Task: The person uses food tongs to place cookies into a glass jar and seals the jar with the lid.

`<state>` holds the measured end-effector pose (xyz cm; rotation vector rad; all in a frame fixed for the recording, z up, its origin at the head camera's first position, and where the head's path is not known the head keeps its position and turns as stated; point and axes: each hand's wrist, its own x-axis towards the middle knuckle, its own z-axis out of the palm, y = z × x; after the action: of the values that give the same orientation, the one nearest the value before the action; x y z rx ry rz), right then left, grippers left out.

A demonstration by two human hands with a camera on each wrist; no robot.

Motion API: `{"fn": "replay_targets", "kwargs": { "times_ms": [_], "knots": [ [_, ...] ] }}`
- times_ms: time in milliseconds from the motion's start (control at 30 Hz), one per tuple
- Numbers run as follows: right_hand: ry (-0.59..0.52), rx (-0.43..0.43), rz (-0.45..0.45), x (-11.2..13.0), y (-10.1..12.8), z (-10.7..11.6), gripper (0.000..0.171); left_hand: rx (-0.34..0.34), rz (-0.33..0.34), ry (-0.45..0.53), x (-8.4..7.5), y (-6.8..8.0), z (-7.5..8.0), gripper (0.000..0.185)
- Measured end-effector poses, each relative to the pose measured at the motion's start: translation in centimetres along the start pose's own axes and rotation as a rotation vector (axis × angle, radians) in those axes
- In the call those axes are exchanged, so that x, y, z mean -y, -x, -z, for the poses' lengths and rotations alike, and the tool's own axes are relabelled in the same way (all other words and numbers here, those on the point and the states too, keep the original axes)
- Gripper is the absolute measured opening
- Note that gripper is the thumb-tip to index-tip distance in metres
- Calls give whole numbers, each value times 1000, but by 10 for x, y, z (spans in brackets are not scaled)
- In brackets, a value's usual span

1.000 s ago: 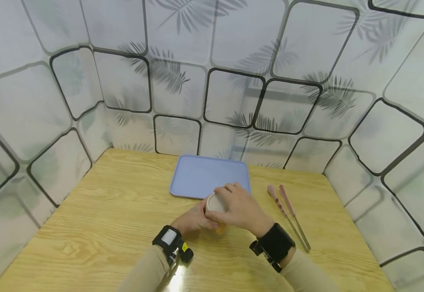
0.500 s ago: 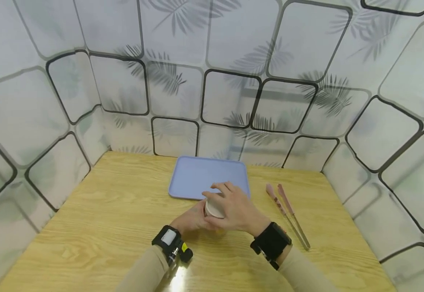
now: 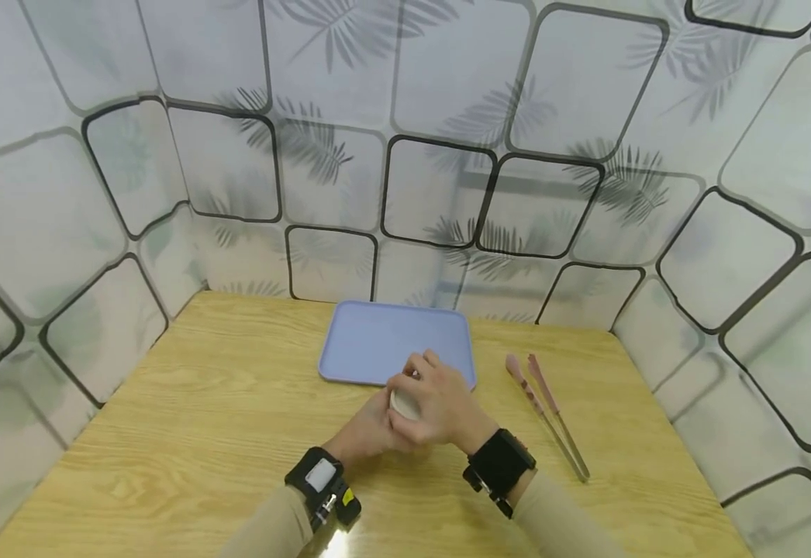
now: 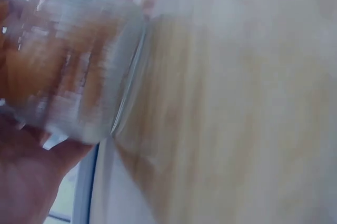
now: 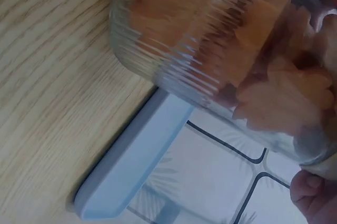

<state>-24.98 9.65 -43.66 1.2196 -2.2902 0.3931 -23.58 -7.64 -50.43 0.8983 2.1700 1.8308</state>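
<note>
A ribbed glass jar (image 5: 221, 40) filled with orange pieces stands on the wooden table (image 3: 203, 403) just in front of the blue tray (image 3: 377, 341). My left hand (image 3: 370, 430) grips the jar's body from the left; in the left wrist view the jar (image 4: 73, 61) lies against the palm (image 4: 26, 182). My right hand (image 3: 436, 399) curls over the jar's pale lid (image 3: 402, 404) from above and covers most of it. A right fingertip (image 5: 310, 192) shows by the lid end in the right wrist view.
Pink tongs (image 3: 545, 411) lie on the table to the right of the hands. The blue tray's rim (image 5: 131, 161) sits close behind the jar. Patterned panel walls (image 3: 447, 155) close in the table at the back and both sides.
My right hand has turned around the lid and its fingers now cover more of it. The jar and my left hand stay in about the same spot.
</note>
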Motion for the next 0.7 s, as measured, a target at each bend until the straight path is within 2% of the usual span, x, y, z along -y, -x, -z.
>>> {"fn": "replay_targets", "kwargs": {
  "times_ms": [133,233,300,367,400,433,500,533,567,633,700],
  "knots": [
    [45,2,-41,9,1,-4,33,-83,-30,-51,1,6,-7,109],
    [69,-8,-48,13,3,-7,35,-148,-84,-118,3,10,-12,105],
    [63,-12,-40,12,3,-8,33,-201,-114,-223,3,11,-15,103],
    [38,-4,-16,7,1,-7,30,-239,-152,-383,1,8,-18,98],
    [23,3,3,3,-1,-7,28,-252,-158,-455,-2,6,-19,98],
    [6,15,22,-1,-4,-6,27,-257,-143,-487,-5,3,-19,100],
    [-46,58,58,-11,-9,-2,27,-214,-87,-488,-11,-2,-14,104],
    [-76,83,72,-16,-11,0,31,-162,-49,-433,-15,-3,-8,105],
    [-112,108,73,-20,-12,3,34,-111,19,-382,-19,-3,-1,109],
    [-193,157,36,-30,-10,12,43,-5,158,-311,-30,0,22,111],
    [-239,182,-41,-44,-7,25,50,84,237,-378,-41,2,52,101]
  ]
}}
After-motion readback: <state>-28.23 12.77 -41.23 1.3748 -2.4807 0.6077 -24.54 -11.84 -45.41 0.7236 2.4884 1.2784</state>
